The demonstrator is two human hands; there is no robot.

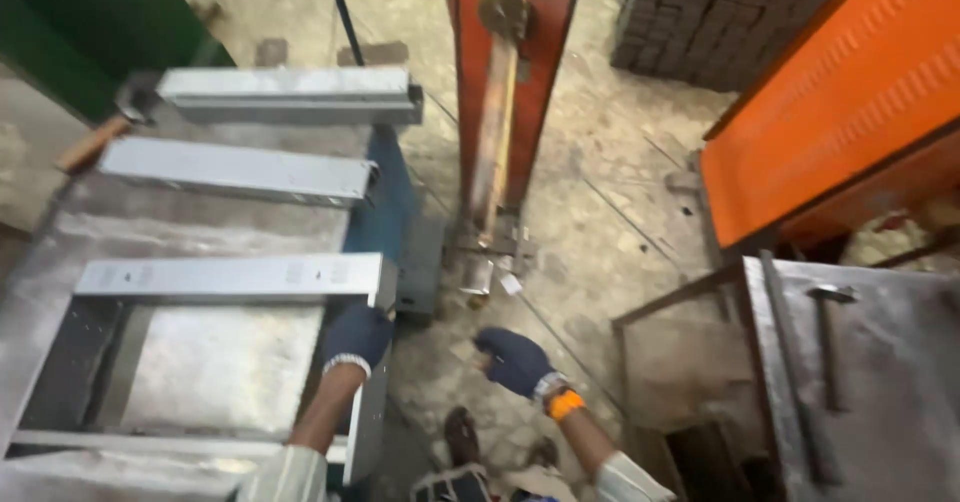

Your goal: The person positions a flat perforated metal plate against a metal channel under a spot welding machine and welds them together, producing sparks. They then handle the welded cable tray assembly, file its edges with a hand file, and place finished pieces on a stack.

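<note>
I look down at a grey sheet-metal frame (230, 278) lying on a metal workbench (190, 224) at the left. My left hand (357, 335), in a dark blue glove, grips the frame's right end near its corner. My right hand (512, 359), also gloved in dark blue with an orange band at the wrist, hangs free over the concrete floor with fingers loosely curled and nothing in it. Two more grey metal channels (238, 170) (290, 93) lie farther back on the bench.
A hammer with a wooden handle (98, 138) lies at the bench's far left. An orange-red press column (503, 92) stands ahead. An orange metal panel (835, 112) leans at right, above a steel table (880, 382) with a hammer (829, 342). Dark bricks (720, 17) are stacked behind.
</note>
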